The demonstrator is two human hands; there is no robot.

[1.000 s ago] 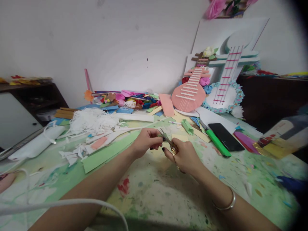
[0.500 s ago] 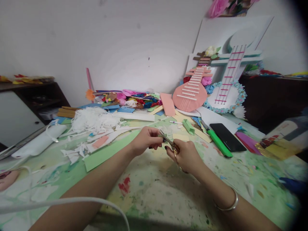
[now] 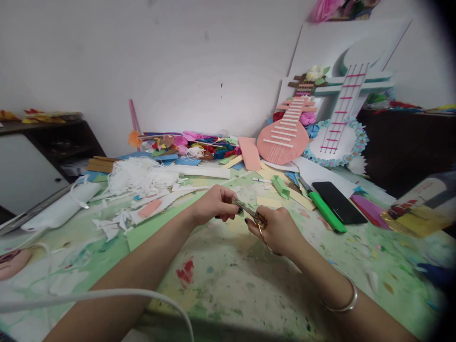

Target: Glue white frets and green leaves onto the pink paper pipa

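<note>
My right hand (image 3: 280,230) grips a pair of scissors (image 3: 250,213) by its gold-coloured handles. The blades point left, toward the fingertips of my left hand (image 3: 214,205), and look nearly closed. My left hand pinches a small piece of green paper (image 3: 242,213), mostly hidden by the fingers and blades. Both hands are above the paint-stained table (image 3: 213,275). Under my left forearm lies a green paper sheet (image 3: 142,235).
To the right lie a green utility knife (image 3: 327,212), a black phone (image 3: 338,203) and a folded green paper piece (image 3: 280,186). Paper lutes (image 3: 283,140) lean at the back. White string (image 3: 138,178) is heaped left; a white cable (image 3: 107,295) crosses the front.
The scissor blades have closed together near my left fingertips. Both hands stay almost in place, and the whole view has shifted slightly.
</note>
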